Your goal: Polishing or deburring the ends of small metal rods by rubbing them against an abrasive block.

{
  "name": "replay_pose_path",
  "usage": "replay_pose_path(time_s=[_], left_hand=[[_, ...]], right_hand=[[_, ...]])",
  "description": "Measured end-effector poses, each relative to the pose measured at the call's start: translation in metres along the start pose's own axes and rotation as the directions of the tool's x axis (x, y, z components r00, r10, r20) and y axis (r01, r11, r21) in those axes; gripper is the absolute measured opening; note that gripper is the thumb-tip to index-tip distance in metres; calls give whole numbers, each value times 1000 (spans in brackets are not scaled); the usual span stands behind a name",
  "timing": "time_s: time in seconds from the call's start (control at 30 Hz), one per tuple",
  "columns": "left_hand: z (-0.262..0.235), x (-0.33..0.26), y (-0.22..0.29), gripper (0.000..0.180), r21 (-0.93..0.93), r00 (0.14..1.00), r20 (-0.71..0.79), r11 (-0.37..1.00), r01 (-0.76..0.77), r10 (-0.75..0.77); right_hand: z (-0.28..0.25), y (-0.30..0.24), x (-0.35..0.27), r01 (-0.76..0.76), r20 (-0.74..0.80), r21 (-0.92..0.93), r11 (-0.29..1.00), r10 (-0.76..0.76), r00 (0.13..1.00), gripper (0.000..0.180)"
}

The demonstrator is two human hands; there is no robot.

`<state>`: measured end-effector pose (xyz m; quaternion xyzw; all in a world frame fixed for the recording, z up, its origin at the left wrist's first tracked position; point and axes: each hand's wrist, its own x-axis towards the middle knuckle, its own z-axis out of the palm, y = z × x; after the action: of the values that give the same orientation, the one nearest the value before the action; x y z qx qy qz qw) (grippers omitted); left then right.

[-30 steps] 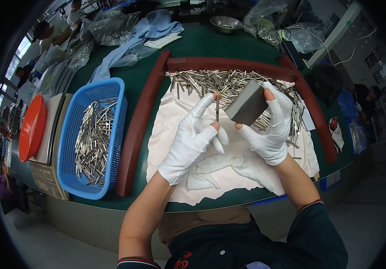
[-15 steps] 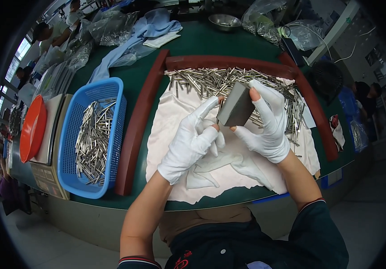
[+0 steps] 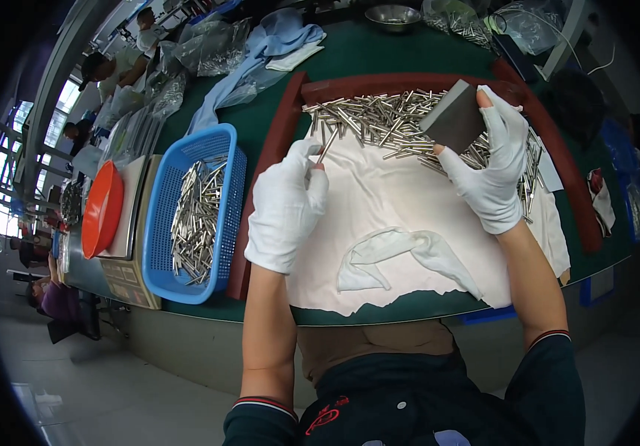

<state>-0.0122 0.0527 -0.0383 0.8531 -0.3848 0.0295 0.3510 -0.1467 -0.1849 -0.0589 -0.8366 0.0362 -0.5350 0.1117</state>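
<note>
A slim metal pin is pinched between the thumb and fingers of my left hand, which wears a white glove with bare fingertips. My right hand, gloved the same way, grips a flat dark grey block, perhaps a sanding block, by its right side. The two hands are apart. Behind them a heap of shiny metal pins lies along the far edge of a pale pink cloth. Nearer to me a crumpled white cloth rests on the pink one.
A dark red padded border frames the work area on the left, back and right. On the left stands a blue plastic basket of pins, beside a red bowl. A metal bowl and plastic bags sit farther back. People work at far left.
My hands have separated. The left has drawn away leftward with the pin, off the block, and the right has moved up and right with the block. The whole view has shifted too.
</note>
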Motion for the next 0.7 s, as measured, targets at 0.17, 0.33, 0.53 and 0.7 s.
replay_pose_path(time_s=[0.17, 0.33, 0.53, 0.7], left_hand=[[-9, 3, 11, 13, 268, 973, -193, 961, -70, 125], [-26, 3, 0, 12, 588, 988, 131, 797, -141, 78], [-94, -22, 12, 9, 615, 969, -193, 789, -3, 154], [-141, -55, -40, 15, 741, 975, -162, 634, 223, -153]], right_hand=[[-6, 4, 4, -3, -9, -9, 1000, 3, 1000, 86], [-4, -2, 8, 36, -44, -3, 999, -36, 998, 83], [-10, 2, 5, -15, -101, 26, 1000, 18, 995, 81], [-12, 0, 4, 43, -94, 24, 999, -40, 995, 80]])
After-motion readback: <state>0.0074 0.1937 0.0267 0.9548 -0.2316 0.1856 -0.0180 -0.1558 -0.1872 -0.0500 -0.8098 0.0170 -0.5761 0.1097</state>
